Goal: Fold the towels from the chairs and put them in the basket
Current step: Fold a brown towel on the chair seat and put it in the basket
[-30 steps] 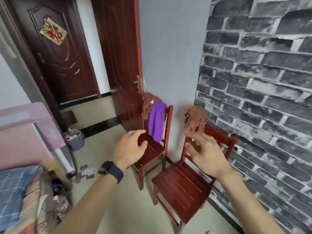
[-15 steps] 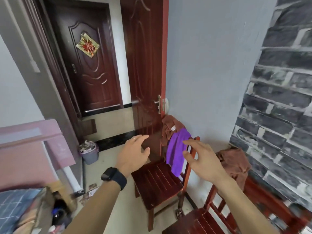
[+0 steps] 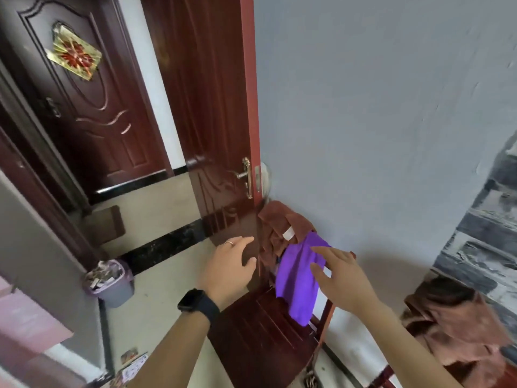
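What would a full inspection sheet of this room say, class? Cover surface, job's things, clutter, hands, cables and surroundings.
Surface: slatted seat of the wooden chair.
Job's things: purple towel and brown towel hang over the chair back; another brown towel heaped at right; basket not seen.
Clutter: full bin, papers on the floor.
Hands: left hand and right hand open, holding nothing, near the purple towel.
Cables: nothing seen.
Surroundings: open door, grey wall, brick-pattern wall.

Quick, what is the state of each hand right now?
Left hand: open, holds nothing.
Right hand: open, by the purple towel, not gripping it.
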The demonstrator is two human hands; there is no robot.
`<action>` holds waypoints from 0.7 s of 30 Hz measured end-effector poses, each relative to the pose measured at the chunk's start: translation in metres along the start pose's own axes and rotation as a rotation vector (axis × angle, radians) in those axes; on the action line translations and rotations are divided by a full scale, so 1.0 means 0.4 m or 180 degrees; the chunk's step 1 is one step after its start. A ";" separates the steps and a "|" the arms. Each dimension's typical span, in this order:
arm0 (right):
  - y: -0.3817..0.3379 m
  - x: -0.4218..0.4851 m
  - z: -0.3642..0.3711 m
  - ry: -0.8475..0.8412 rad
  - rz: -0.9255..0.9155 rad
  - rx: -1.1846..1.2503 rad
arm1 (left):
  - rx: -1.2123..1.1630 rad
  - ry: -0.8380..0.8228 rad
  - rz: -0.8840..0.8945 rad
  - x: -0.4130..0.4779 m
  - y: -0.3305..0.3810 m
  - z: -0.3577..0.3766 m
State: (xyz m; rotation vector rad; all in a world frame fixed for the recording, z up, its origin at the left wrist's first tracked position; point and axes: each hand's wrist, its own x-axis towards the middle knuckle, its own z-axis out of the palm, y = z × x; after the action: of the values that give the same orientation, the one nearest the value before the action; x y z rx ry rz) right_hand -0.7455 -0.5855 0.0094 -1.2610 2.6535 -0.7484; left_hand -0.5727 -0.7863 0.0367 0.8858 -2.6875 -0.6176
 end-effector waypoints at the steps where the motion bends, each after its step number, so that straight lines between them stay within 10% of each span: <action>1: 0.015 0.050 0.032 0.0024 0.0139 -0.0078 | -0.0035 -0.0090 0.0064 0.069 -0.024 0.020; 13: 0.173 0.298 0.326 -0.0660 0.1512 -0.1611 | 0.1068 -0.1204 0.1453 0.636 -0.104 0.281; 21: 0.183 0.302 0.342 -0.0525 0.1643 -0.1525 | 0.1403 -0.0642 0.2468 0.751 -0.072 0.380</action>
State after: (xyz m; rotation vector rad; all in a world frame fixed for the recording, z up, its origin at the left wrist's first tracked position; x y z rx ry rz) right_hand -0.8340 -0.6901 -0.1317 -0.5976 2.9064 0.0644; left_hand -0.8478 -0.9428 -0.0814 -0.2058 -3.0646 0.0685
